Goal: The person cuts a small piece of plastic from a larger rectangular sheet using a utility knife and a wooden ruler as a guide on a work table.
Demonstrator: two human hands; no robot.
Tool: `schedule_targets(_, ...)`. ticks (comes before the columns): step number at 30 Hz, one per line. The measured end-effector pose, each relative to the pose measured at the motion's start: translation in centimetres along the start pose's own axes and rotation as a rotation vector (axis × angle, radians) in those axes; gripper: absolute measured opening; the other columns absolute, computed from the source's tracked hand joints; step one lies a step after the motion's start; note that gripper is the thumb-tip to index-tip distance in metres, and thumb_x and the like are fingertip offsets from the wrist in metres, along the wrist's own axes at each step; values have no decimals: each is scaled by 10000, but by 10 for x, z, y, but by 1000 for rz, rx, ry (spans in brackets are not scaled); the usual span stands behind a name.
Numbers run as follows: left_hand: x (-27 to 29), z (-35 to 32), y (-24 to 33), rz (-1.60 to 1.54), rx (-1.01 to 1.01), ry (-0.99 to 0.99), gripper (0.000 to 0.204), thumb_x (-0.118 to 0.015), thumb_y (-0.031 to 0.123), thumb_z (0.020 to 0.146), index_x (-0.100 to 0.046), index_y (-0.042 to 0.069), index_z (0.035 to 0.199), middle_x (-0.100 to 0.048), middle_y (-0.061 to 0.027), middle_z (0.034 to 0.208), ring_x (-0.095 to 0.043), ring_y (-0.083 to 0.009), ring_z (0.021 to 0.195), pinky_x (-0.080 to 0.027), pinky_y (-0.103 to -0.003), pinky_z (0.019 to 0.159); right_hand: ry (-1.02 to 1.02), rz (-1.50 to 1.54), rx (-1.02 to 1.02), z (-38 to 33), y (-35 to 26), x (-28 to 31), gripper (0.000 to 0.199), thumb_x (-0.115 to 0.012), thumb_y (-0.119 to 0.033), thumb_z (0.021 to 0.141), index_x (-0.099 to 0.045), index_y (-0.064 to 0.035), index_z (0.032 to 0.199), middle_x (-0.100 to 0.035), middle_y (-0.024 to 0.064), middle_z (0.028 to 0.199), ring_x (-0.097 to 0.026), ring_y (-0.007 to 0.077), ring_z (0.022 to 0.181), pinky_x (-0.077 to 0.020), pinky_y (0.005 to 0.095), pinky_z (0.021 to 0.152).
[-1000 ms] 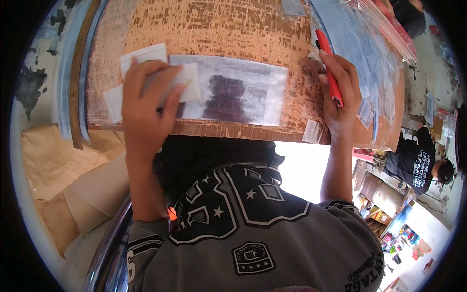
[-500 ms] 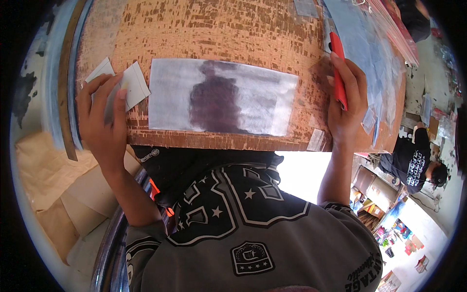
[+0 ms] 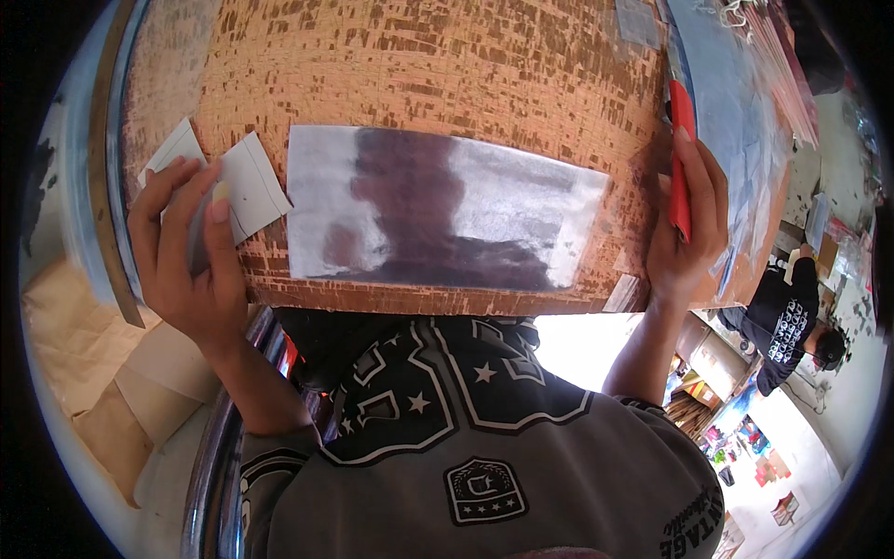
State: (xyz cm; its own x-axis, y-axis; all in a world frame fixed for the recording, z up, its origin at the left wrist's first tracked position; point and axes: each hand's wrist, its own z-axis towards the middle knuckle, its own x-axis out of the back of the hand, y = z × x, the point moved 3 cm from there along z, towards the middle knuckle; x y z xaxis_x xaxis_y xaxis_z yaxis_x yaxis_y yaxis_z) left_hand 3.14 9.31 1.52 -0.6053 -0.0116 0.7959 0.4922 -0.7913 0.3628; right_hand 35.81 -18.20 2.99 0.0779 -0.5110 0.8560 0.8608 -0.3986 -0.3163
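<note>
One silvery sheet (image 3: 438,210) lies flat on the scored brown surface (image 3: 419,74), apparently placed and smoothed. My left hand (image 3: 186,252) sits at the surface's left edge, fingers closed on small white paper pieces (image 3: 244,186), not yet set aside. My right hand (image 3: 684,219) grips a red tool (image 3: 682,158) at the right edge, unused.
</note>
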Motion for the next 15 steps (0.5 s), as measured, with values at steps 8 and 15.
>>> schedule_targets(8, -3, 0, -4, -58, -4, 3, 185, -726, 53, 946, -819, 25, 1104, -737, -156, 1161, -725, -339, 1124, -529, -524, 1099, 10, -69, 47, 4, -2, -6, 503, -696, 55, 915, -711, -45, 1407, -693, 211, 1347, -687, 368, 1221, -529, 426, 1065)
schedule_targets(15, -2, 0, -4, -96, -7, 12, 179, -729, 59, 935, -817, 28, 1087, -741, -145, 1157, -720, -337, 1129, -533, -525, 1092, -17, -56, 56, 6, -2, -4, 668, -512, 116, 792, -699, -19, 1419, -678, 238, 1364, -658, 388, 1270, -496, 442, 1119)
